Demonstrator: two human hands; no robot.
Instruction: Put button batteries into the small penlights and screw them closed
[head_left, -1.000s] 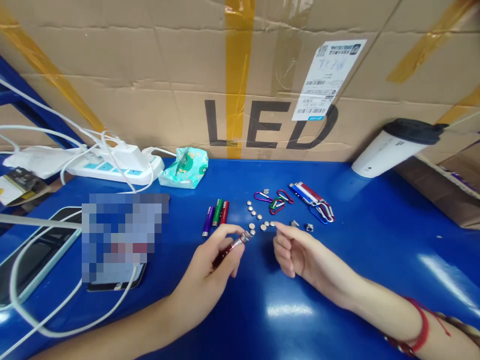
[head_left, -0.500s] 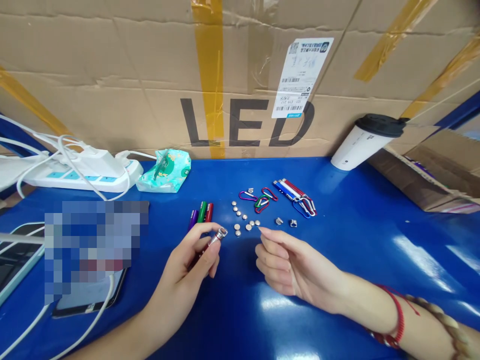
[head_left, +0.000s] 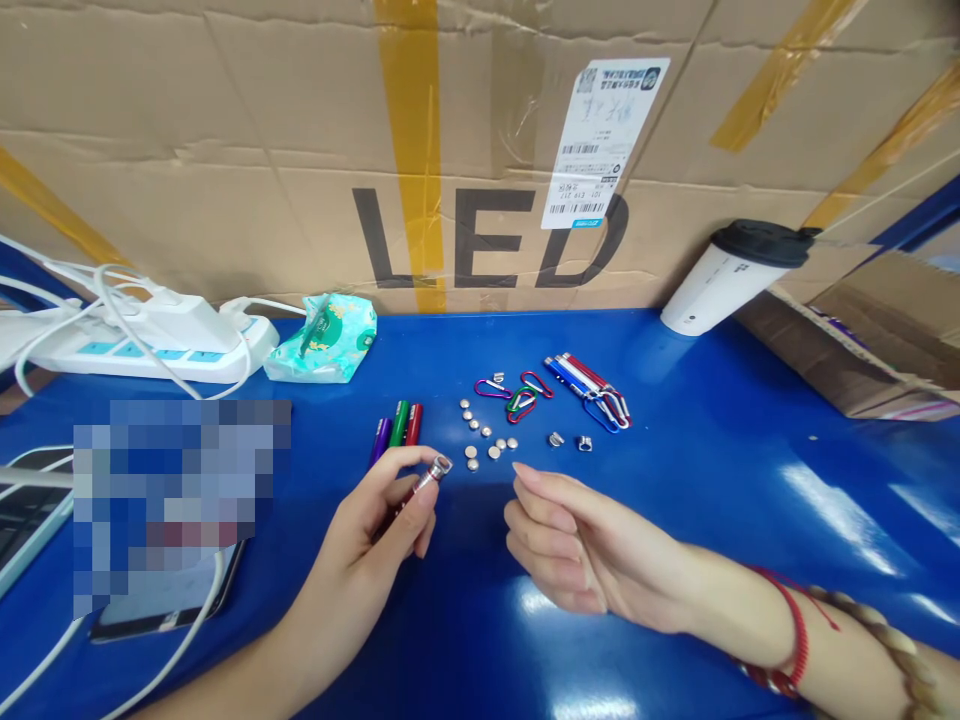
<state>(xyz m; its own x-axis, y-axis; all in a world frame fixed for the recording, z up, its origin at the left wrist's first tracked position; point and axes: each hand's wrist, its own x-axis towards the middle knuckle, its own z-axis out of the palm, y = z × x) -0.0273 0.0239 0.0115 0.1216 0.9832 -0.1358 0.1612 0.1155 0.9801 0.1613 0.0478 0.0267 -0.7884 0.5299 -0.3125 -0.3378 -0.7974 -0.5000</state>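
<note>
1. Red mini flashlight [head_left: 415, 492] sits pinched in our left hand [head_left: 379, 535], thumb and fingers closed around its barrel, silver open end tilted up and to the right above the blue table [head_left: 720, 470].
2. Our right hand [head_left: 570, 545] hovers just beside it, loosely open with fingers half curled and holding nothing; the fingertip points at the button cells [head_left: 484, 435] scattered near the flashlight's tip.
3. We see three more barrels [head_left: 397, 430], purple, green and red, lying side by side just beyond our left hand.
4. Further back lie loose carabiners [head_left: 517, 395] and a bundle of finished flashlights [head_left: 589, 385]; two small silver caps [head_left: 570, 440] rest near the cells.
5. A white cup [head_left: 724, 280] with a black lid leans by the cardboard box [head_left: 225, 180] marked LED; we cannot tell what either holds.
6. A tissue pack [head_left: 326, 340] and power strip [head_left: 150, 340] sit at left.
7. A pixelated patch hides part of the phone [head_left: 161, 610], and most of the flashlight's body is covered by our fingers.
</note>
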